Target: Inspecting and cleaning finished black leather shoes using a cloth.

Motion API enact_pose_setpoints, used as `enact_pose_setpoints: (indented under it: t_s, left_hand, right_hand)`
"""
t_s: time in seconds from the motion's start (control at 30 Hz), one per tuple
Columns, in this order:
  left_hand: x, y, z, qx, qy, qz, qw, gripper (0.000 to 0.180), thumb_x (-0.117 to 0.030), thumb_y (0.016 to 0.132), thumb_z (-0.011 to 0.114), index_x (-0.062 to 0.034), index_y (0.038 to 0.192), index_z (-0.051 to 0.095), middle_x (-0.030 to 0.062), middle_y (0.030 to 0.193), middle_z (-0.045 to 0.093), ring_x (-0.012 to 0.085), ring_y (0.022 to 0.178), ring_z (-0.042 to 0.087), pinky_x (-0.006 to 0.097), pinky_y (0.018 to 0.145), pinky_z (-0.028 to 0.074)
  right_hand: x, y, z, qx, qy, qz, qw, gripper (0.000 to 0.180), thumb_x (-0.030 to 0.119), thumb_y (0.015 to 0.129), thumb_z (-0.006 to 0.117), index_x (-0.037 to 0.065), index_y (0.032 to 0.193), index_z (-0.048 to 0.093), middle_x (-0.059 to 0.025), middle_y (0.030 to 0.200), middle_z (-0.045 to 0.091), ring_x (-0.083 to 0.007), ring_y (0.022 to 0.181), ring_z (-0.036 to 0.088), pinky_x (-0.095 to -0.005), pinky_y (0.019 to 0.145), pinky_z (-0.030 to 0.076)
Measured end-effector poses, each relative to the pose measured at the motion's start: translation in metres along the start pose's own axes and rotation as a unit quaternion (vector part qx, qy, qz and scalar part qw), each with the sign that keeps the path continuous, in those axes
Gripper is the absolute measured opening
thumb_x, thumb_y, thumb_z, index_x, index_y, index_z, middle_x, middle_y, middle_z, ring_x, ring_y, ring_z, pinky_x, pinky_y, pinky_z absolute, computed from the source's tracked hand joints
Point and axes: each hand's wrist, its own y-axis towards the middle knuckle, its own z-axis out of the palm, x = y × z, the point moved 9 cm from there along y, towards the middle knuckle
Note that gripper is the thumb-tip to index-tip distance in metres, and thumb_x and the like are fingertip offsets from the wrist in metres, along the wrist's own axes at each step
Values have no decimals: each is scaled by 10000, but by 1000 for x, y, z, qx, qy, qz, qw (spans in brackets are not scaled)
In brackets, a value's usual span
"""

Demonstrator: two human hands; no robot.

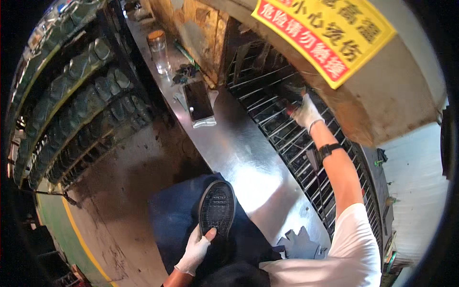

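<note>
My left hand point(193, 252), in a white fingerless-looking glove, grips the heel end of a black shoe point(217, 208) with its patterned sole turned up. The shoe lies over a dark blue cloth point(174, 210) across my lap. My right hand point(307, 114), also gloved in white, reaches out over a metal bar rack point(282, 136) under a hood. Its fingers are closed around something dark with a reddish part, which I cannot make out in the shadow. A black watch point(329, 149) is strapped to my right wrist.
A steel work surface point(239, 148) runs beside the rack, bearing a phone point(197, 101), a lidded glass bottle point(158, 52) and a grey glove point(301, 244). A yellow and red warning label point(325, 36) marks the hood. Shelves of shoes point(71, 95) stand at left.
</note>
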Motion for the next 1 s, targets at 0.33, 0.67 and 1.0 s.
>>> enact_pose_setpoints:
  t_s: [0.33,0.67,1.0]
  left_hand:
    - [-11,31,40,142,-17,-35,989,528,-294,1059,708,22,1461,574,86,1361,681,191,1237,614,332,1100,462]
    - [-4,19,27,91,-24,63,994,485,-254,1059,706,16,1447,597,67,1344,683,159,1187,624,303,1050,485]
    - [-113,-28,41,135,-196,296,925,729,-321,1020,742,-77,1608,388,177,1509,557,289,1390,559,465,1186,458]
  right_hand:
    - [203,139,-165,158,-445,-509,720,596,550,1072,550,180,1540,544,-69,1568,580,-328,1432,547,-501,1217,422]
    - [-25,-226,-54,152,-2,26,988,740,465,902,684,-52,1422,586,-294,1251,717,-369,1043,762,-434,921,652]
    - [-130,-452,44,221,-244,-46,943,881,385,735,917,-37,1435,588,-148,1295,712,-249,1173,694,-395,1080,541]
